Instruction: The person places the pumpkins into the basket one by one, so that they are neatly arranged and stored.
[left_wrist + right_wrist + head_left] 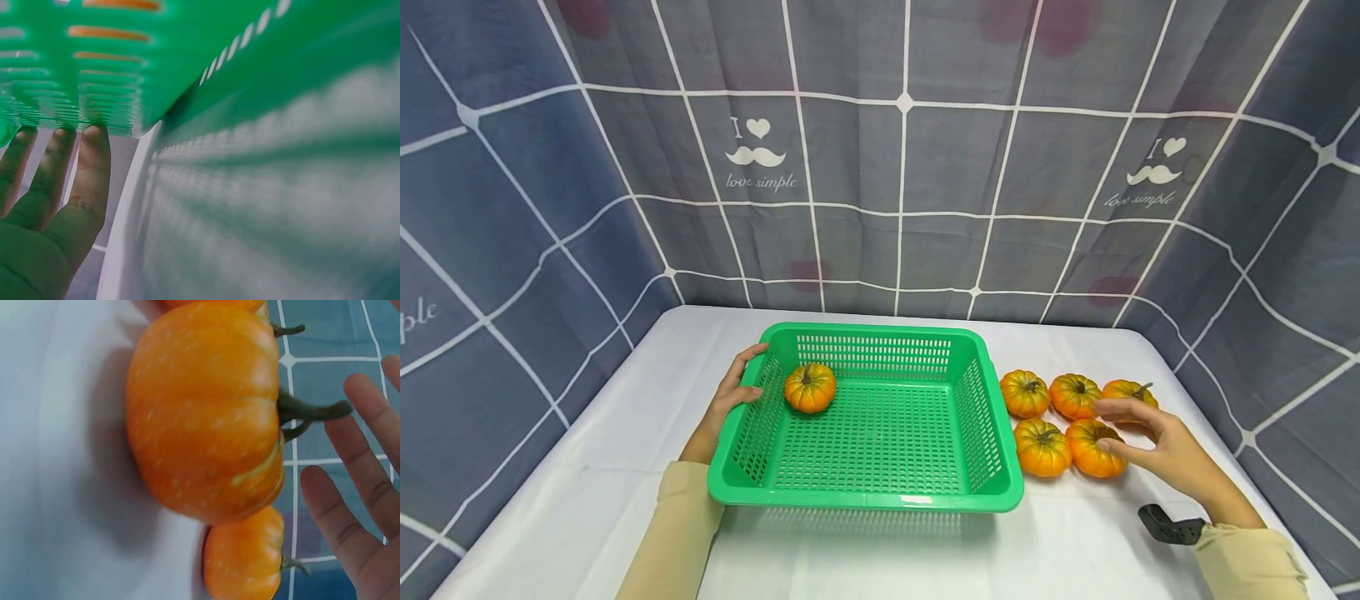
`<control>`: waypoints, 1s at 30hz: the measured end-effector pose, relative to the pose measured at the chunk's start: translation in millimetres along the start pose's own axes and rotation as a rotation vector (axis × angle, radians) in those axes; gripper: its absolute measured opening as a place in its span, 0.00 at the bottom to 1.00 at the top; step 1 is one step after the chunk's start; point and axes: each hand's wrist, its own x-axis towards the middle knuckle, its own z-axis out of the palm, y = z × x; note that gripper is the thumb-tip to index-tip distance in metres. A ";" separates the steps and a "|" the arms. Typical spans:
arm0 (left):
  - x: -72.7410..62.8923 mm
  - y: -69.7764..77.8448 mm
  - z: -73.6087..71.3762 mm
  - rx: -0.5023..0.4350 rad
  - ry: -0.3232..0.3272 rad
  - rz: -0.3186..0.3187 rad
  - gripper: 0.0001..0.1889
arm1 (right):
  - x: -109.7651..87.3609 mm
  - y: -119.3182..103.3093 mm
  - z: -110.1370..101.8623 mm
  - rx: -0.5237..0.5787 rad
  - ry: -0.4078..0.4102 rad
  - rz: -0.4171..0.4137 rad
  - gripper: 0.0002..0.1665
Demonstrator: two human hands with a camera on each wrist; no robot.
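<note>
A: From my remote post I have the left hand (725,406) at the left end of a rectangular, open-topped green plastic basket (865,499). Yours?

B: Same. In the left wrist view I read straight, slightly parted fingers, tips against the slotted wall; from the head view, thumb and one finger lie on the smooth, rounded rim. Touching it, not curled round it.

A: Contents?

B: One squat, ribbed orange pumpkin (810,388), streaked yellow, on the perforated floor near the left wall, toward the rear corner.

A: And the right hand (1172,447)?

B: Loosely spread, thumb well apart from the fingers, nothing in hold. It hovers over the front right pumpkin (1086,456); I can't tell whether a fingertip meets a stem. My right wrist view gives waxy, speckled orange skin and a curved, woody green stem.

A: Others outside the basket?

B: All just right of it: a front left pumpkin (1042,448), then a rear row with left pumpkin (1024,394), middle pumpkin (1074,397) and right pumpkin (1122,391), the last partly behind the fingers.

A: I note white cloth on the bench (820,558), softly creased; behind, a grey-blue fabric curtain (857,158) with white grid lines.
</note>
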 end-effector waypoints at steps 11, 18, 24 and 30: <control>-1.9 2.3 3.8 0.001 0.050 -0.064 0.38 | -13.3 14.3 -2.8 -0.021 -0.008 0.044 0.34; -2.9 2.7 4.6 0.018 0.071 -0.101 0.37 | -21.1 25.6 -4.1 -0.046 -0.047 0.097 0.38; -2.3 2.8 4.1 0.010 0.057 -0.081 0.38 | -25.4 31.8 -2.3 -0.067 -0.079 0.148 0.41; -1.6 3.2 3.8 0.011 0.042 -0.061 0.38 | -27.0 34.3 -1.0 -0.084 -0.107 0.188 0.43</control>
